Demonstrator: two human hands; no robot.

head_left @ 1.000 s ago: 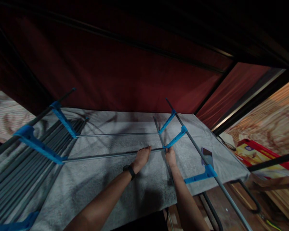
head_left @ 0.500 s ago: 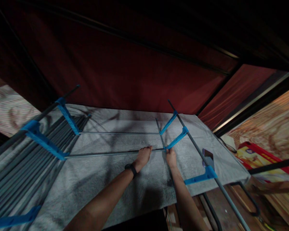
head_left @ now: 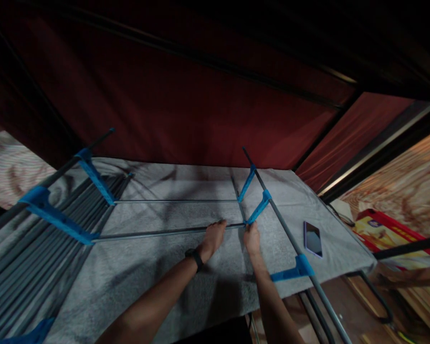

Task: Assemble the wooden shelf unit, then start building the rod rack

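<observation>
A grey metal tube (head_left: 157, 234) runs crosswise between two blue plastic brackets, one at its left end (head_left: 62, 224) and another blue bracket (head_left: 258, 207) at its right end. My left hand (head_left: 212, 238), with a dark watch at the wrist, is closed around this tube near its right end. Close beside it, my right hand (head_left: 251, 240) grips the lower tip of the right bracket where the tube meets it; the fingertips are partly hidden. A second thin crosswise tube (head_left: 175, 201) lies farther back. The right-hand long pole (head_left: 288, 234) carries several blue brackets.
Several grey tubes (head_left: 46, 239) lie bundled at left on the grey cloth (head_left: 136, 272). A phone (head_left: 313, 239) rests on the cloth at right. Dark red fabric (head_left: 200, 119) hangs behind. A red and yellow package (head_left: 387, 234) is beyond the right edge.
The right pole with its brackets has tilted leftward, and the phone is now fully uncovered. Both hands keep their grip on the tube and bracket.
</observation>
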